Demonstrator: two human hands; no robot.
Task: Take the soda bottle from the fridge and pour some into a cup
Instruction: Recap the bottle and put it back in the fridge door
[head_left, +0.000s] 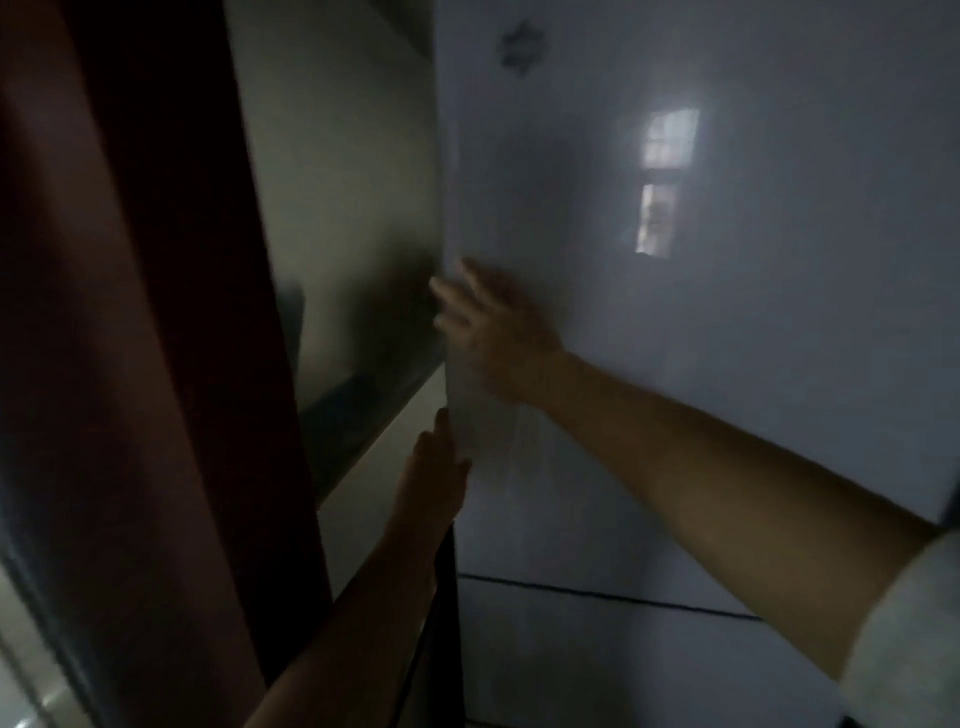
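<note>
home kitchen | dim | white fridge (727, 364) doors | dark wooden door frame (156, 364)

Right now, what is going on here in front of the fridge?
A person has both hands at the left edge of the white upper fridge door. The right hand is higher. The left hand is just below it, fingers straight along the edge. The door seems not yet opened. No soda bottle or cup shows, and the picture is dim and blurred.
</note>
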